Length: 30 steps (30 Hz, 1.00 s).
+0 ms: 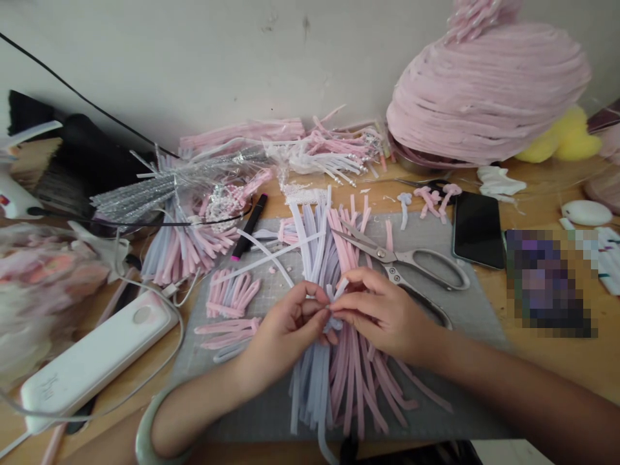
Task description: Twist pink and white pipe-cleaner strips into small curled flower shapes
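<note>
A thick bundle of pink and pale lavender pipe cleaners (334,381) lies on the grey cutting mat (475,310), running away from me. My left hand (285,332) and my right hand (382,313) meet over its middle. Both pinch the bundle there with fingertips closed, touching each other. What passes between the fingertips is too small to make out. Steel scissors (411,261) lie shut on the mat just behind my right hand.
A black phone (477,229) lies right of the scissors. A white power bank (92,361) with a cable sits at the left. A black marker (249,226), more pipe cleaner piles (194,248) and a large pink wound shape (484,90) stand behind.
</note>
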Available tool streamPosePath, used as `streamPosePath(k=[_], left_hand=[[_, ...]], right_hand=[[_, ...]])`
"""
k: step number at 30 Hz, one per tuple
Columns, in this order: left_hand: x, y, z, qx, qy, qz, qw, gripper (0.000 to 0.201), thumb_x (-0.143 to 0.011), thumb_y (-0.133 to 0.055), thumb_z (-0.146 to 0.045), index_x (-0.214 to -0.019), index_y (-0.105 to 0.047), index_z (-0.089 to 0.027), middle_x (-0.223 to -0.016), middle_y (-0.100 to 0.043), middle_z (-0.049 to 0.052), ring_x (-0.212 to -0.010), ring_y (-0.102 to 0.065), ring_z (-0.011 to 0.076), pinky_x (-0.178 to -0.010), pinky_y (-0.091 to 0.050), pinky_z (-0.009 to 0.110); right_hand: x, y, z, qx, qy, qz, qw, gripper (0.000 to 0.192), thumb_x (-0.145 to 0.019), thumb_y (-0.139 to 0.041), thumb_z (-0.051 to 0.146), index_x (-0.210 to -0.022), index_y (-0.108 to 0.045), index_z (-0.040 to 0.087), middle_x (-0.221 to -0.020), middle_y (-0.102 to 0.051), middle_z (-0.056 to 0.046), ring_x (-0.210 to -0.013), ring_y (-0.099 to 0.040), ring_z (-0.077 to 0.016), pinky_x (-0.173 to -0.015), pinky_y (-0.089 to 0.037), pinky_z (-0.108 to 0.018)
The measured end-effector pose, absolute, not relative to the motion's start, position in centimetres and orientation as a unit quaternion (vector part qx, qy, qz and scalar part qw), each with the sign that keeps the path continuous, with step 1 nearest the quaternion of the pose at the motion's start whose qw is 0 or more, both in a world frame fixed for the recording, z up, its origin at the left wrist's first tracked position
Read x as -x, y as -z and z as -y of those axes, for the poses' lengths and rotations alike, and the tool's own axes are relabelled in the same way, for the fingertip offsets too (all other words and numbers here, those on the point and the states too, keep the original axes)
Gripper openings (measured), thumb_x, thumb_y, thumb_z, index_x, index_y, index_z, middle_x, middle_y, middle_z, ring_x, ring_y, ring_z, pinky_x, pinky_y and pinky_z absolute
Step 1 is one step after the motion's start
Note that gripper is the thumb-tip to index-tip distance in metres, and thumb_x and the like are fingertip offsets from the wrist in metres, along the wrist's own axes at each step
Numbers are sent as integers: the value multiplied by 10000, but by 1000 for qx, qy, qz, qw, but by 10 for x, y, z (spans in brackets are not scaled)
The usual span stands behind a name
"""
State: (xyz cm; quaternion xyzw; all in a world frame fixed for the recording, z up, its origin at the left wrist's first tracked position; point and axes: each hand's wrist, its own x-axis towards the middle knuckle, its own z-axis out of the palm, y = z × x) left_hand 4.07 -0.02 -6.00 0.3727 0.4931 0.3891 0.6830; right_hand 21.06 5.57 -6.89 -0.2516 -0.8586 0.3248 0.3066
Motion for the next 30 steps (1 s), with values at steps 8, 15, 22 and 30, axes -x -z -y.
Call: streamPosePath(k=[8,15,22,30], left_hand=[[-38,56,1,-391,-379,-502,672,213,-771,-552,-281,-935,-507,-153,-659,-562,-22,-547,-550,91,-548,-424,229],[-39,57,0,-386,-367,-519,669,268,-699,-628,-263,-935,-574,-148,-801,-608,19,-603,-539,95,-567,-435,227],[-41,60,0,-409,-389,-516,644,241,-659,-636,-148,-899,-619,-164,-894,-649,28,-902,-560,170,-806,-436,274],[-39,62,0,-362,-412,-519,655,252,-638,-664,-137,-870,-570,-160,-849,-618,7,-764,-571,118,-710,-455,239]], right_hand=[[-214,67,-62,200,-177,921,283,171,-837,-492,211,-875,-657,185,-1090,-509,-109,-980,-477,-188,-827,-426,-352],[-213,64,-60,174,-116,937,281,129,-815,-511,168,-858,-631,186,-1028,-606,-62,-996,-463,-198,-836,-342,-387],[-211,64,-57,173,-123,943,256,138,-824,-479,194,-825,-613,163,-981,-609,-75,-994,-476,-201,-858,-318,-399],[-211,65,-56,188,-146,939,247,172,-843,-436,144,-839,-608,144,-899,-593,-87,-843,-529,-168,-771,-369,-355]])
